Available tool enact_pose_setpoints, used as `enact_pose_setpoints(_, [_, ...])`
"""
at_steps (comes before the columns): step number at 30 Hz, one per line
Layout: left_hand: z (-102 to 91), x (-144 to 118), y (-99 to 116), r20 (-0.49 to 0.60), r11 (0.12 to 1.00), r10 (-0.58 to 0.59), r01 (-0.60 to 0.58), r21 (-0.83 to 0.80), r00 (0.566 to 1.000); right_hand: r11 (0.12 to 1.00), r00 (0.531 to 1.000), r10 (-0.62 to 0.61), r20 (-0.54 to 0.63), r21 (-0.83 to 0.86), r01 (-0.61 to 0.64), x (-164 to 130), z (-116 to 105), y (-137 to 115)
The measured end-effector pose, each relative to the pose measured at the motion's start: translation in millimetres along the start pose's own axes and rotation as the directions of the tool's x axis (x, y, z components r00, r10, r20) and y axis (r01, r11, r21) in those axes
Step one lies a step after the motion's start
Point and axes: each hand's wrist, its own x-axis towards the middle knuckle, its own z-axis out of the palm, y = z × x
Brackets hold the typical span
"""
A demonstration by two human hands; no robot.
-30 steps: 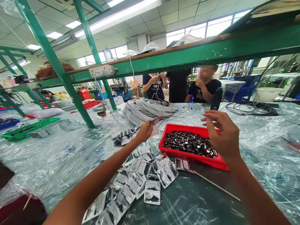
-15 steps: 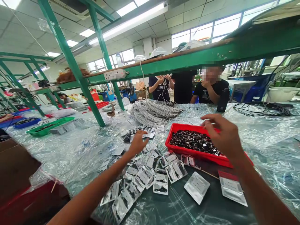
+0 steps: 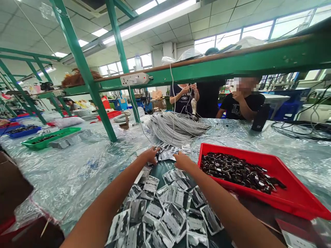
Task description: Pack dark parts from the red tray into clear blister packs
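Observation:
Both my hands are at a row of small silver packets (image 3: pixel 169 152) lying on the table in front of the cable coil. My left hand (image 3: pixel 150 156) is at the row's left end, its fingers and thumb apart. At the right end is my right hand (image 3: pixel 184 161), fingers reaching toward the packets and parted. Neither hand visibly lifts anything. Under and between my forearms spreads a loose pile of flat silver packets (image 3: pixel 173 220) with clear windows showing dark contents. To the right stands a red tray (image 3: pixel 284 165) holding many small black, shiny pieces (image 3: pixel 235 170).
A big coil of grey cable (image 3: pixel 178 127) lies behind the packets. A green shelf frame (image 3: pixel 85 74) with a power strip (image 3: pixel 136 79) crosses above. A dark bottle (image 3: pixel 260 117) and black cables are at the back right. A green tray (image 3: pixel 51 137) sits left. People stand across the table.
My right hand has moved left from above the red tray to the row of packets. My left hand has shifted slightly to that row's left end. The view has moved closer.

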Motion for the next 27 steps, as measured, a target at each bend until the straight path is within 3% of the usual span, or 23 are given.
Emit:
enact_pose_setpoints(6, [9.0,2.4,-6.6,-0.025,0.992,0.067,-0.064,0.109,0.997,0.995,1.0,-0.018,-0.016,-0.101,0.016,29.6,17.9,-7.3])
enact_pose_setpoints(14, [16.8,1.1,-4.1,-0.191,0.99,0.092,-0.068,0.126,0.977,0.963,0.988,-0.121,0.092,-0.231,0.139,-0.8,0.2,6.4])
enact_pose_setpoints(18, [7.6,3.9,-7.7,-0.253,0.997,0.07,-0.057,0.057,0.965,0.951,0.993,-0.099,0.056,-0.288,0.111,-41.4,-24.5,21.9])
enact_pose_setpoints(22, [-16.1,-1.5,-26.9,-0.352,0.996,-0.011,-0.019,-0.082,0.936,0.976,0.986,-0.079,-0.148,-0.213,0.046,-106.9,-50.6,52.0])
enact_pose_setpoints(27, [-38.5,-28.3,-48.6,-0.463,0.946,-0.19,0.035,-0.322,0.866,0.998,0.857,-0.06,-0.512,-0.002,0.069,-206.1,-48.2,109.8])
